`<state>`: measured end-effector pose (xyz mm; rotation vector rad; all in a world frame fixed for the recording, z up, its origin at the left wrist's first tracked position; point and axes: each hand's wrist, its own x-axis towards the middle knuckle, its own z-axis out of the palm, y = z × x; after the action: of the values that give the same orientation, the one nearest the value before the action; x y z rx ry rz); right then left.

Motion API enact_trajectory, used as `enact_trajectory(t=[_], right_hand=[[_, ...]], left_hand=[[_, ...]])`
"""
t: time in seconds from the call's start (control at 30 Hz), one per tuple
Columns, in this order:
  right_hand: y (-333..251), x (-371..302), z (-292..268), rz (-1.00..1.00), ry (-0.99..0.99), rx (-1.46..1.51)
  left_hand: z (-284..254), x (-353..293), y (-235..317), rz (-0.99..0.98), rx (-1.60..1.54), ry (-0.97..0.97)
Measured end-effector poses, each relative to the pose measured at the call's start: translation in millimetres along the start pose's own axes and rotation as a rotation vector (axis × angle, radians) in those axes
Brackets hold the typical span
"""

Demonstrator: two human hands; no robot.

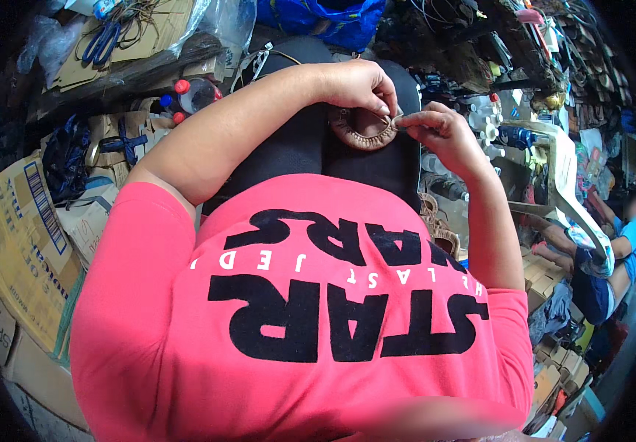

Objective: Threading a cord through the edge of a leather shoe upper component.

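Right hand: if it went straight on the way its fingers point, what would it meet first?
Probably the brown pleated shoe upper, with the left hand close by; depth is unclear.

Two grips (358, 85) (443, 134), one held brown piece (363, 141), perhaps two similar ones (445, 240).

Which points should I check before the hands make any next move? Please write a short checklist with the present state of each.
1. Left hand at the brown ring-shaped piece: ok, its fingers reach down to the upper right edge.
2. Right hand at the piece: ok, its fingertips are at the same edge.
3. Thin tool or thread between the fingertips: cannot tell, too small.
4. Piece over the lap: ok, above the dark trousers.
5. Far inner side of the piece in view: not ok, the left hand partly covers it.
6. Other person apart from the hands: ok, off to the right.
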<state>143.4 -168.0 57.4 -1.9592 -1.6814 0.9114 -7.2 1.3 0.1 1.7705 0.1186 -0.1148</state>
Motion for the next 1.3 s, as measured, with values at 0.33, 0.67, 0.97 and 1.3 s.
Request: enact_trajectory(t=[0.33,0.67,0.97,1.3], right_hand=[[38.5,12.7,0.6,0.030,-0.192,0.402],[52.0,1.9,5.8,0.060,-0.176,0.557],[13.1,-11.1,33.0,-0.011,0.080,0.270],[-3.0,-43.2,43.1,-0.122,0.227,-0.213]], left_hand=[[1.6,4.3,0.8,0.061,0.192,0.011],[7.4,4.9,-3.5,0.165,0.233,0.002],[15.3,-4.2,3.1,0.098,0.265,0.049],[43.0,-75.9,19.9,0.106,0.308,0.499]])
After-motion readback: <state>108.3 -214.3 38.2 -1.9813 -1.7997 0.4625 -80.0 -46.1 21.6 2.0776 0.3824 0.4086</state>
